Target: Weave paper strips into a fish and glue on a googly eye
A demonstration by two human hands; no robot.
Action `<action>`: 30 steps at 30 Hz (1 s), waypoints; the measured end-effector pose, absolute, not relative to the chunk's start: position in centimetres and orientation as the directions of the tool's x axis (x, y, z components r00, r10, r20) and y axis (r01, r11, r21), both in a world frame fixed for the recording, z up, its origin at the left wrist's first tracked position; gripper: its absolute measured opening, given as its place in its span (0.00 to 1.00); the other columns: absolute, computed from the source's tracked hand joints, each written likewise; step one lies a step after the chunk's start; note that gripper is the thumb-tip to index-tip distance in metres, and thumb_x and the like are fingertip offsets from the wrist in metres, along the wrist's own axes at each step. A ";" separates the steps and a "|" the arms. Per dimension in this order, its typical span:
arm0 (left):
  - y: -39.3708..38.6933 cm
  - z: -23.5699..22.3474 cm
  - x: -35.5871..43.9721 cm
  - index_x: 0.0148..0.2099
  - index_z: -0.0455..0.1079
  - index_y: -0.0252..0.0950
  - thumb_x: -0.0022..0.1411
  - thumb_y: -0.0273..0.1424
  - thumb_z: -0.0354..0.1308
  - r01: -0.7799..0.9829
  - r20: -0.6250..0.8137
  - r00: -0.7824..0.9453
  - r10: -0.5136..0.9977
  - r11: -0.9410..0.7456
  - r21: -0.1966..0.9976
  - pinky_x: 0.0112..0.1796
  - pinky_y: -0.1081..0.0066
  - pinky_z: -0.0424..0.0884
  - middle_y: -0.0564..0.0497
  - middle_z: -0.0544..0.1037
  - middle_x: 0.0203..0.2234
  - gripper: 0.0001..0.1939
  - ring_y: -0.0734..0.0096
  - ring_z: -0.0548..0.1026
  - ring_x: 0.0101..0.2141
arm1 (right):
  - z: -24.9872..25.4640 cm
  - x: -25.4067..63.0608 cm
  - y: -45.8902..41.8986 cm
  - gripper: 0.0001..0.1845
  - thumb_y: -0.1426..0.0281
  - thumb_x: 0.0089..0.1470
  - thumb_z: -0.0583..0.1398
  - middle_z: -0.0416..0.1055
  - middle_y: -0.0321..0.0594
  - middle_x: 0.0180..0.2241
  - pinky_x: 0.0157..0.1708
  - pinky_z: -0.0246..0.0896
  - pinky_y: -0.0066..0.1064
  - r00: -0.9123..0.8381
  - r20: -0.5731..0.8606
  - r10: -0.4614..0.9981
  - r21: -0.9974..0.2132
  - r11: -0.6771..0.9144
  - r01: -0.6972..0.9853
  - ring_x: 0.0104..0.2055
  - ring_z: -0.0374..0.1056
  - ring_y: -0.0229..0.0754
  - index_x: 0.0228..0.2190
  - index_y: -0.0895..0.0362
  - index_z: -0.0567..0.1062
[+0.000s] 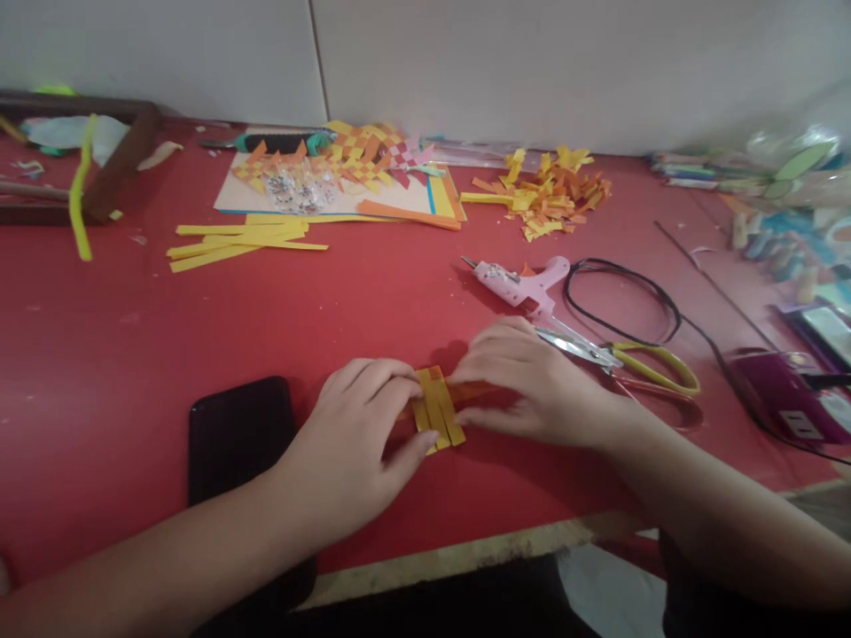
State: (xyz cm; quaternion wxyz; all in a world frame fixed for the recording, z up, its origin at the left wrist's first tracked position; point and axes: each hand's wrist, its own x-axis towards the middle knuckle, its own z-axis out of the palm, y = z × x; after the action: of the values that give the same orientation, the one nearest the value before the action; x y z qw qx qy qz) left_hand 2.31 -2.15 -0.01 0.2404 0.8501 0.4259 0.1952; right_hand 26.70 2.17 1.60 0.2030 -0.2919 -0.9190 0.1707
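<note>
Yellow paper strips (439, 416) lie side by side on the red table, with orange strip woven through at their upper end. My left hand (369, 425) grips the left edge of this small weave, its thumb at the lower left and its fingertips at the upper left. On the other side, my right hand (525, 381) has its fingers and thumb closed around an orange paper strip (475, 390) that runs out of the weave to the right. Part of the orange strip is hidden under my fingers.
Just beyond my right hand lie scissors (655, 368) and a pink glue gun (522, 285) with a black cord. A black phone (243, 425) rests by my left forearm. Farther back are loose yellow strips (239, 244), woven pieces (365, 159) and a pile of paper scraps (551, 195).
</note>
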 end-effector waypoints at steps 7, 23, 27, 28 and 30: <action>-1.4 0.1 2.3 0.43 0.69 0.39 0.60 0.36 0.65 0.646 0.038 0.544 0.838 -0.447 0.618 0.48 0.53 0.65 0.49 0.74 0.45 0.12 0.56 0.70 0.46 | 0.4 26.2 2.6 0.13 0.60 0.56 0.66 0.74 0.42 0.37 0.43 0.56 0.37 -0.758 0.099 0.645 -0.526 0.681 0.510 0.41 0.66 0.43 0.38 0.56 0.76; -0.6 -0.1 2.3 0.47 0.68 0.42 0.66 0.28 0.57 0.622 0.060 0.482 0.874 -0.390 0.679 0.43 0.61 0.67 0.55 0.79 0.40 0.08 0.64 0.74 0.40 | 0.1 25.3 1.4 0.16 0.75 0.62 0.54 0.80 0.36 0.33 0.39 0.68 0.27 -0.512 0.195 0.837 -0.729 0.473 0.495 0.37 0.76 0.37 0.51 0.56 0.67; -0.6 0.2 2.3 0.49 0.69 0.41 0.67 0.29 0.55 0.647 0.054 0.460 0.886 -0.376 0.663 0.42 0.62 0.68 0.53 0.79 0.40 0.09 0.63 0.75 0.41 | 0.4 25.3 1.2 0.23 0.80 0.58 0.51 0.81 0.39 0.41 0.44 0.69 0.31 -0.565 0.193 0.802 -0.694 0.519 0.499 0.44 0.76 0.39 0.54 0.55 0.64; -0.6 0.2 2.3 0.48 0.69 0.41 0.67 0.29 0.55 0.653 0.053 0.458 0.887 -0.376 0.658 0.41 0.62 0.68 0.53 0.79 0.39 0.08 0.63 0.75 0.40 | 0.4 25.3 1.2 0.23 0.80 0.58 0.52 0.81 0.39 0.42 0.45 0.69 0.32 -0.578 0.202 0.791 -0.678 0.539 0.500 0.45 0.76 0.40 0.54 0.55 0.63; -0.6 0.4 2.2 0.45 0.70 0.40 0.68 0.29 0.53 0.658 0.057 0.468 0.882 -0.390 0.644 0.38 0.63 0.68 0.53 0.79 0.36 0.06 0.64 0.75 0.36 | 0.3 25.1 1.3 0.21 0.77 0.59 0.54 0.81 0.39 0.42 0.45 0.69 0.34 -0.584 0.223 0.780 -0.645 0.567 0.511 0.45 0.76 0.41 0.54 0.54 0.64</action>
State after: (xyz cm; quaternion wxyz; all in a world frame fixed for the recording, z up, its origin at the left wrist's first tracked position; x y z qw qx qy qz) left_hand 2.24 -0.58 0.35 0.2806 0.8094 0.4756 0.1999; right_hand 25.13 1.26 0.25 0.2513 -0.3803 -0.8489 0.2676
